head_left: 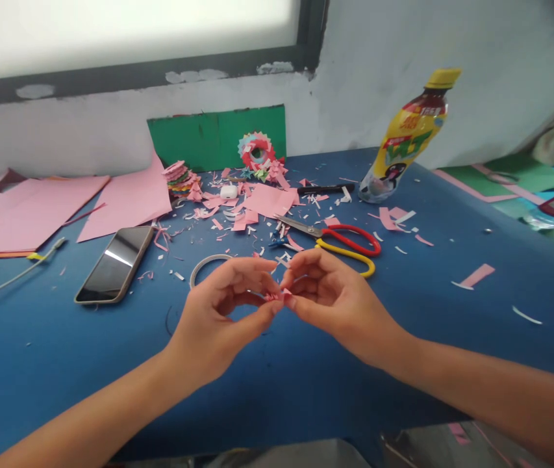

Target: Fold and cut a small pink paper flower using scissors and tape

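Note:
Both my hands meet above the blue table, pinching one small folded pink paper piece between their fingertips. My left hand grips it from the left with thumb and forefinger. From the right, my right hand holds the same piece, fingers curled. Just behind the hands lie red and yellow scissors and a roll of clear tape.
A phone lies face up at the left, next to a white cable. Pink paper sheets cover the far left. Paper scraps, folded pieces and a paper wreath sit at the back. A yellow bottle stands at the right.

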Action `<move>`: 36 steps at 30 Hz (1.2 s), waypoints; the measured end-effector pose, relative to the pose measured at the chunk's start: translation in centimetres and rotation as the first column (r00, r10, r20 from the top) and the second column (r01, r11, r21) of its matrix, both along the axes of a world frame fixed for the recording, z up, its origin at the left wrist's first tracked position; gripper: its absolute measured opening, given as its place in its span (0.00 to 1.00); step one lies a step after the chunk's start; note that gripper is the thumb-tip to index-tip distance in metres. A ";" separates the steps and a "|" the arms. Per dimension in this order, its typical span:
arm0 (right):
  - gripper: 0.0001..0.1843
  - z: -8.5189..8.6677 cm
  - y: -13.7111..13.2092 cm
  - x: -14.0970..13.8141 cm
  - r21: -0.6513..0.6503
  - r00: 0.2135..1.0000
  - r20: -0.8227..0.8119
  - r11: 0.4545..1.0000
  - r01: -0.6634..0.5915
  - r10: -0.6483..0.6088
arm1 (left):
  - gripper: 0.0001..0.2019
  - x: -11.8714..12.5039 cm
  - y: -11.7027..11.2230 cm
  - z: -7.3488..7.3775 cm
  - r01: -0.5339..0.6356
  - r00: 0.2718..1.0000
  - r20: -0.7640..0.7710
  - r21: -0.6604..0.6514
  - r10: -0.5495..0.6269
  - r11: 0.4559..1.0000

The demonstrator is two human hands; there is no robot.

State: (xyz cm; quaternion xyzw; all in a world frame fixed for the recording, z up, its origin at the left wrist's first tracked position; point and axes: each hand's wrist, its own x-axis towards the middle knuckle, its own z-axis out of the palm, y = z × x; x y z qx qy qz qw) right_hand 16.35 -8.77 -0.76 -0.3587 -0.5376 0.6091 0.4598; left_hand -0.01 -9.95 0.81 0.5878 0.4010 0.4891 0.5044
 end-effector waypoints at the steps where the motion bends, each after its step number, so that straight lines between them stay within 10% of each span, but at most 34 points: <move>1: 0.15 0.0 0.0 0.0 0.012 1.000 0.020 1.000 0.006 -0.006 | 0.15 0.0 -0.1 -0.1 -0.009 0.999 -0.032 0.021 0.010 1.000; 11: 0.22 -0.3 0.1 0.4 0.189 0.974 0.228 0.981 -0.036 -0.008 | 0.16 0.1 -0.4 -0.5 0.027 0.978 -0.210 0.136 0.002 0.990; 21: 0.17 -0.2 0.4 0.5 0.052 0.991 0.094 0.994 -0.098 0.093 | 0.15 0.1 0.6 0.1 0.061 0.998 0.024 -0.196 -0.057 0.979; 26: 0.10 0.0 1.4 1.2 0.184 0.990 0.126 0.982 0.040 -0.064 | 0.17 -0.1 0.7 0.7 0.019 0.997 0.079 -0.293 0.004 0.956; 31: 0.05 1.5 1.9 2.2 0.384 0.936 0.352 0.915 -0.125 -0.020 | 0.15 -0.3 0.7 0.9 0.040 0.994 0.104 -0.283 -0.010 0.958; 36: 0.03 2.2 1.9 2.9 0.616 0.838 0.536 0.726 -0.306 -0.101 | 0.15 -0.4 0.9 0.8 0.067 0.994 0.102 -0.241 -0.043 0.968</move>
